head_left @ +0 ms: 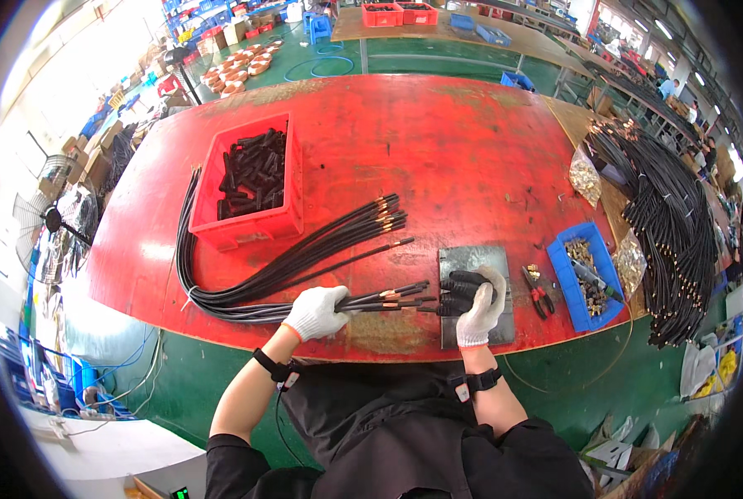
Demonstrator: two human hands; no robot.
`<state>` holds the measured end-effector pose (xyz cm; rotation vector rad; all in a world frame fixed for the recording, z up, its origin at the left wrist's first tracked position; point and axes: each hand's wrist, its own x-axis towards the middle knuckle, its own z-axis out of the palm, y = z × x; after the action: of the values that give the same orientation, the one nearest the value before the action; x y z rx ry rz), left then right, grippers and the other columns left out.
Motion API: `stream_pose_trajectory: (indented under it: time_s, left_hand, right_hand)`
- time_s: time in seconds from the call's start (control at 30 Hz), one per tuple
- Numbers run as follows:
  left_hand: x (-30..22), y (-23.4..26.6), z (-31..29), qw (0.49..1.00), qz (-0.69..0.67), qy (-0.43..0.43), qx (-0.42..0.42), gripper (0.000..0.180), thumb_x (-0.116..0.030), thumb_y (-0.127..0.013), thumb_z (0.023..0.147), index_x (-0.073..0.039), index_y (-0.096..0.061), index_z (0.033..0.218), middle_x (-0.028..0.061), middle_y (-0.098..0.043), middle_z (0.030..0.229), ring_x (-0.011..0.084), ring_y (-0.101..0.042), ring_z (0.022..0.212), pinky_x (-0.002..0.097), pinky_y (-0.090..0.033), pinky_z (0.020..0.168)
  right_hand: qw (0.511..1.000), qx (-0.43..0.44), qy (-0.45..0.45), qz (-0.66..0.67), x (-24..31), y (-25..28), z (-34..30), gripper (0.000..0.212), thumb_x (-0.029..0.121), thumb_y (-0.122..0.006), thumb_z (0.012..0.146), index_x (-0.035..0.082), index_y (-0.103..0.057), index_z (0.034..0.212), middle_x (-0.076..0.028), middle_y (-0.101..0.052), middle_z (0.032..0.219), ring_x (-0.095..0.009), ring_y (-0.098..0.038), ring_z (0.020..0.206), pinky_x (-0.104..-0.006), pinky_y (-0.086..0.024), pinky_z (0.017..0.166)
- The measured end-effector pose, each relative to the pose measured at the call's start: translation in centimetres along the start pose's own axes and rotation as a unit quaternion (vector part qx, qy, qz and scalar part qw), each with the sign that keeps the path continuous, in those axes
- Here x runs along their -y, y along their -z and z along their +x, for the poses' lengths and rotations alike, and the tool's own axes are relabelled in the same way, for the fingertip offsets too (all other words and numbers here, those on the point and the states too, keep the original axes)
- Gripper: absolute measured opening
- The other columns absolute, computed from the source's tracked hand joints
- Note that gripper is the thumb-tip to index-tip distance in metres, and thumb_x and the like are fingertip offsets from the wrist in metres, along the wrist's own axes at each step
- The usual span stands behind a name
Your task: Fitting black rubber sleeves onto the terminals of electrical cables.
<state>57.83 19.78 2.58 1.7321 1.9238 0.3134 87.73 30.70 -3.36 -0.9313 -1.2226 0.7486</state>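
My left hand point(317, 313), in a white knit glove, is closed around a bundle of black cables point(246, 313) near their copper-tipped ends. My right hand point(481, 312), gloved too, curls around several thick black sleeves point(461, 287) at the ends of that bundle. These sleeves are over a grey metal plate point(498, 323) near the table's front edge. Where sleeves and cable ends meet is too small to make out fully. Behind my left hand, more cables point(338, 235) of the same looped bundle fan out, their copper ends pointing right.
A red bin point(251, 230) full of black sleeves stands on the red table point(438, 141). Right of the plate lie red-handled pliers point(541, 301) and a blue tray point(561, 279) of brass-coloured fittings. Plastic bags point(585, 178) and a large cable heap point(666, 224) occupy the right side.
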Motion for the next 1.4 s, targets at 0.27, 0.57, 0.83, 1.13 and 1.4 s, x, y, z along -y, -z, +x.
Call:
stream_pose_trajectory:
  time_s: [0.27,0.57,0.83,1.13,1.4]
  left_hand:
    - [-0.1,0.3,0.0,1.0,0.009,0.002,0.026,0.032,-0.043,-0.072,0.094,-0.011,-0.069,0.099,0.0112,-0.073,0.071,0.0331,-0.076,0.074,0.0475,-0.057,0.071]
    - [-0.1,0.0,-0.2,1.0,-0.003,0.0,-0.007,0.035,-0.043,-0.075,0.09,-0.009,-0.069,0.099,0.0173,-0.075,0.088,0.041,-0.073,0.089,0.0518,-0.056,0.078]
    - [0.8,-1.2,-0.2,0.997,0.015,-0.031,-0.07,0.029,-0.038,-0.079,0.088,-0.011,-0.072,0.095,0.0176,-0.074,0.082,0.0405,-0.074,0.083,0.0505,-0.056,0.072]
    - [1.0,-1.4,-0.5,0.996,0.0,-0.046,-0.076,0.027,-0.036,-0.079,0.089,-0.011,-0.074,0.097,0.0151,-0.075,0.082,0.038,-0.075,0.08,0.0473,-0.057,0.07]
    - [1.0,-1.2,-0.6,0.998,-0.029,-0.041,-0.041,0.026,-0.035,-0.078,0.093,-0.011,-0.073,0.096,0.0145,-0.073,0.076,0.0354,-0.074,0.075,0.046,-0.055,0.069]
  right_hand:
    - [0.999,0.023,0.022,0.001,1.4,-0.8,-0.3,0.034,0.022,-0.048,0.107,-0.003,-0.064,0.124,-0.011,-0.065,0.121,-0.021,-0.061,0.112,-0.0359,-0.047,0.103]
    - [0.987,0.08,0.135,-0.037,0.2,-0.2,-0.3,0.036,0.027,-0.056,0.106,-0.003,-0.063,0.123,-0.017,-0.068,0.118,-0.028,-0.066,0.107,-0.0413,-0.052,0.099]
    - [0.996,0.023,-0.043,0.079,1.6,-0.9,-0.6,0.043,0.032,-0.04,0.114,-0.003,-0.062,0.126,-0.015,-0.065,0.12,-0.024,-0.065,0.108,-0.0382,-0.05,0.101]
    - [0.984,0.077,0.142,-0.078,0.8,-1.0,-0.8,0.037,0.028,-0.051,0.109,-0.003,-0.062,0.125,-0.016,-0.067,0.121,-0.029,-0.064,0.112,-0.0413,-0.05,0.102]
    - [0.998,0.037,0.041,-0.005,1.2,-1.5,-1.2,0.039,0.03,-0.044,0.111,-0.002,-0.063,0.121,-0.015,-0.067,0.119,-0.028,-0.063,0.11,-0.0409,-0.047,0.104]
